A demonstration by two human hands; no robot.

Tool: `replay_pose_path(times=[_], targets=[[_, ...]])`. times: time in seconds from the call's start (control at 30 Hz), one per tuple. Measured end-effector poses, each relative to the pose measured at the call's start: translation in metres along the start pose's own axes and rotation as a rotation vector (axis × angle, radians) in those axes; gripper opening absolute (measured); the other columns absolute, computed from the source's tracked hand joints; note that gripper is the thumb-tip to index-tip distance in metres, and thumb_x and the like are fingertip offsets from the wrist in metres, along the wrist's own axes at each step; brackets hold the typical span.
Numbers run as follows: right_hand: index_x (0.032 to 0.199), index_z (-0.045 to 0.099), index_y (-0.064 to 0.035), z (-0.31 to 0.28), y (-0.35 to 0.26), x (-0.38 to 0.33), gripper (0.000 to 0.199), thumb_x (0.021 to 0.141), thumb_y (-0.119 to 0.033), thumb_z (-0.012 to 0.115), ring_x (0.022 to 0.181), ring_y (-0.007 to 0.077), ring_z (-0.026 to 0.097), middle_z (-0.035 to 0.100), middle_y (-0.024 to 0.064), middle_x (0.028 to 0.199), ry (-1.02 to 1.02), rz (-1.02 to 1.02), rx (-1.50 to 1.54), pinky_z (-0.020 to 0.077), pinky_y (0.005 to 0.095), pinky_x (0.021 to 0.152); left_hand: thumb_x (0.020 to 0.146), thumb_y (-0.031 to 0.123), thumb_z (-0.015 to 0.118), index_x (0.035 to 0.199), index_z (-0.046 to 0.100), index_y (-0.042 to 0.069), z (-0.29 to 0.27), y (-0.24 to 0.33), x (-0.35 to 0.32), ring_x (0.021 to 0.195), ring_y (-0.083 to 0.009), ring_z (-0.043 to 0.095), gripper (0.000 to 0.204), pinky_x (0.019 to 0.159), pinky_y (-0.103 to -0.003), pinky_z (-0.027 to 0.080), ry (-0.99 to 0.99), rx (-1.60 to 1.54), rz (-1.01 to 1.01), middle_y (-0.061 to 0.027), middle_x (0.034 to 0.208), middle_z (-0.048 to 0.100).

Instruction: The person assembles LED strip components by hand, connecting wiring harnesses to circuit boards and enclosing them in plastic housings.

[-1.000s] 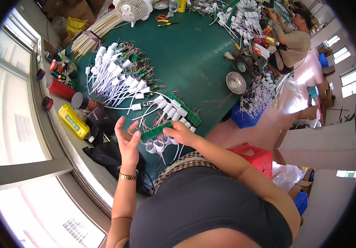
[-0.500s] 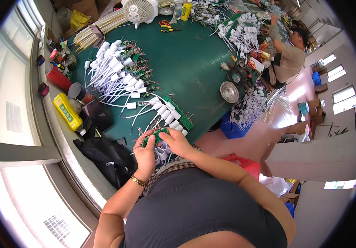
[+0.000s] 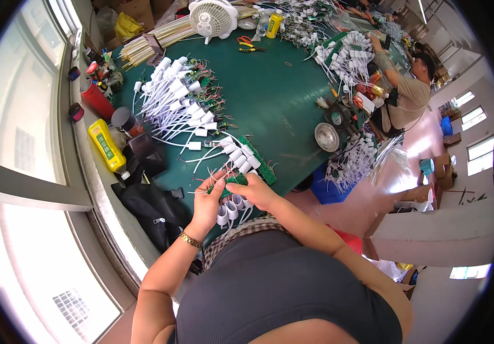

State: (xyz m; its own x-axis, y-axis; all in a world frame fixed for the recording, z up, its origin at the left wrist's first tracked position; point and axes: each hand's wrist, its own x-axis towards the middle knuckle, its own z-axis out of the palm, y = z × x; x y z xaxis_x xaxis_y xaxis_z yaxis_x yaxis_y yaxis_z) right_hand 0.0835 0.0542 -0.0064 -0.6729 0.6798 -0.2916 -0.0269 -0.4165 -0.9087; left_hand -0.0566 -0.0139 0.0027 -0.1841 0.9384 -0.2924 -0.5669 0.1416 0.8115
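My left hand (image 3: 209, 202) and my right hand (image 3: 257, 191) grip a small green circuit board (image 3: 234, 181) between them at the near edge of the green table (image 3: 270, 97). White plugs on wires (image 3: 231, 210) hang from that board, below my fingers. Just beyond my hands lies a second green board with a row of white plugs (image 3: 245, 159). My left wrist wears a gold bracelet.
A big bunch of white plugs with wires (image 3: 175, 100) lies at the table's left. A yellow bottle (image 3: 106, 144), a red cylinder (image 3: 96, 98) and a black bag (image 3: 150, 209) sit by the window. A white fan (image 3: 211, 17) stands far off. Another person (image 3: 405, 86) works at right beside a metal bowl (image 3: 327, 136).
My hands have drawn together on the green board; one second ago the left hand was raised with fingers spread. The view has shifted, so the table sits lower in the picture.
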Motion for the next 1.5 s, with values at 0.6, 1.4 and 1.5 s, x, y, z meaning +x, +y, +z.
replay_pose_path(times=[0.6,1.4,1.5], targets=[[0.103,0.064,0.0008,0.004,0.019,-0.019,0.024,0.092,-0.02,0.059,0.076,0.0051,0.053,0.064,-0.0001,0.087,0.254,-0.068,-0.029,0.0427,0.0224,0.067,0.094,0.019,0.056,0.12,0.057,0.001,0.008,-0.013,-0.001,0.09,-0.0121,0.061,0.032,0.078,-0.026,0.05,0.058,-0.236,-0.164,-0.0073,0.105,0.066],[0.104,0.062,0.0013,0.0,0.016,-0.033,0.023,0.086,-0.011,0.067,0.082,0.0062,0.054,0.063,0.0011,0.095,0.291,0.031,-0.015,0.0426,0.0216,0.072,0.096,0.019,0.053,0.116,0.057,-0.003,0.013,-0.05,-0.017,0.099,-0.0094,0.054,0.029,0.089,-0.024,0.043,0.071,-0.315,-0.044,-0.0065,0.107,0.062],[0.104,0.062,0.0022,0.005,0.007,-0.039,0.021,0.084,-0.005,0.066,0.08,0.0057,0.054,0.062,0.0008,0.094,0.269,-0.073,-0.238,0.0425,0.021,0.072,0.092,0.023,0.059,0.086,0.057,0.002,0.009,-0.064,-0.008,0.074,-0.0074,0.049,0.022,0.069,-0.025,0.043,0.205,0.197,0.192,-0.0047,0.081,0.059]])
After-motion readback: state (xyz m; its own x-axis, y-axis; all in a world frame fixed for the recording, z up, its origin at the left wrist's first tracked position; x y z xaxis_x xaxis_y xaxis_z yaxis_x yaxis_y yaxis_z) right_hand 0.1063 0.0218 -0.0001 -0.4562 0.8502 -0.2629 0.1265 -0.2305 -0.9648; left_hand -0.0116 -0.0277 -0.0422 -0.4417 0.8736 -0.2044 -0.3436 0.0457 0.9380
